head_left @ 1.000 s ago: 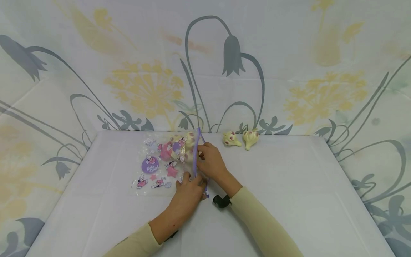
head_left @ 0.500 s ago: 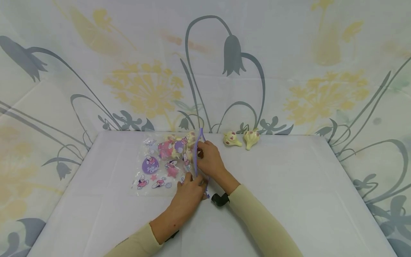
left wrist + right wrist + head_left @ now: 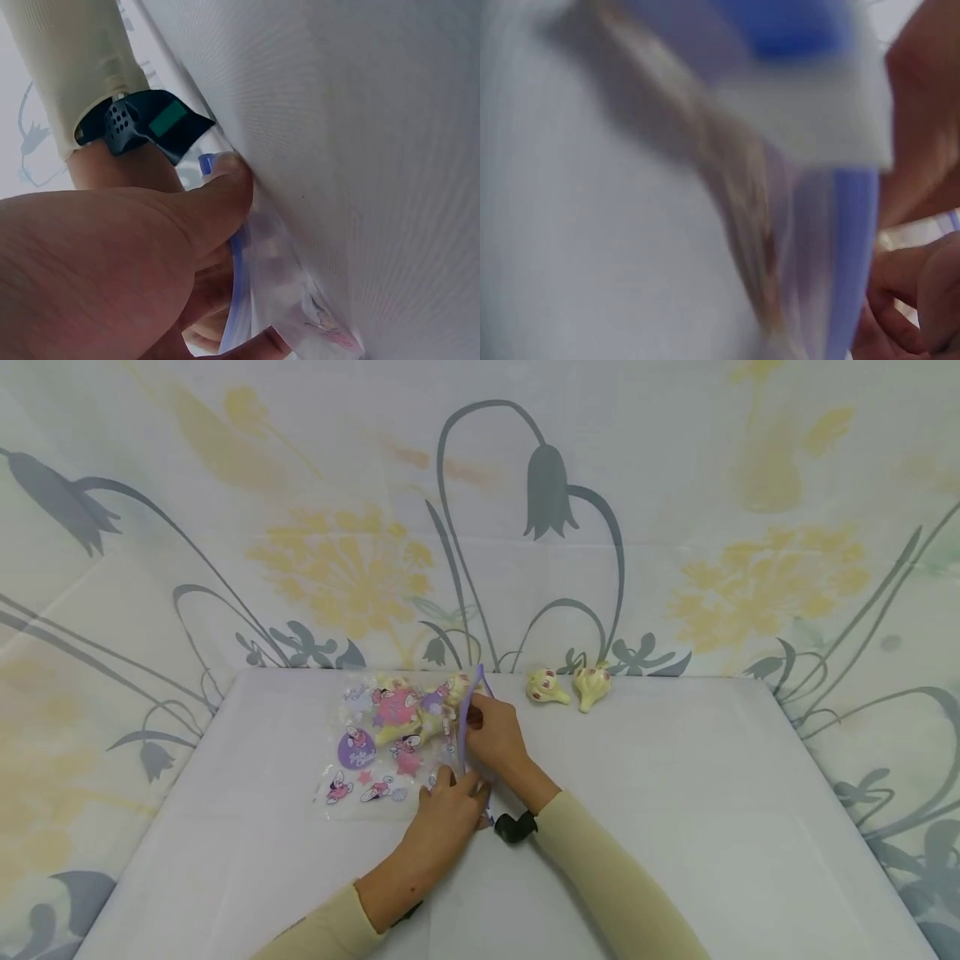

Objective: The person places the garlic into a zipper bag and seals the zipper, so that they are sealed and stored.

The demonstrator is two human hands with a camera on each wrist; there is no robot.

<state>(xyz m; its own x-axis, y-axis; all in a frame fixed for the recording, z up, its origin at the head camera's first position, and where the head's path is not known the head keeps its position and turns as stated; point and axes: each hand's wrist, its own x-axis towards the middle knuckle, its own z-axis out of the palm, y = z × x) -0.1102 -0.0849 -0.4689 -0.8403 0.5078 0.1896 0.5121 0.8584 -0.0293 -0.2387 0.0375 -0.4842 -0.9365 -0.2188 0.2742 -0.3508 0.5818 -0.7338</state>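
Note:
A clear zip bag (image 3: 356, 783) printed with pink and purple cartoon figures lies flat, its purple zip mouth (image 3: 462, 739) facing right. Inside it, several pale yellow garlic bulbs (image 3: 400, 732) show through the plastic. My left hand (image 3: 442, 818) pinches the near end of the mouth; in the left wrist view its thumb (image 3: 217, 202) presses the plastic beside the blue-purple zip strip (image 3: 238, 292). At the mouth is my right hand (image 3: 495, 735), fingers curled and their tips hidden behind the zip edge. What they hold cannot be made out; the right wrist view is blurred.
Two more garlic bulbs, one on its side (image 3: 546, 686) and one beside it (image 3: 592, 686), lie at the back of the white table (image 3: 675, 793), right of the bag. A flower-printed cloth (image 3: 660, 460) hangs behind. A black wrist camera (image 3: 515, 828) sits on the right wrist.
Garlic bulbs inside the bag have shifted left and nearer, and more of their yellow shows. My right hand's fingers have gone slightly further behind the zip edge. The left hand stays in place.

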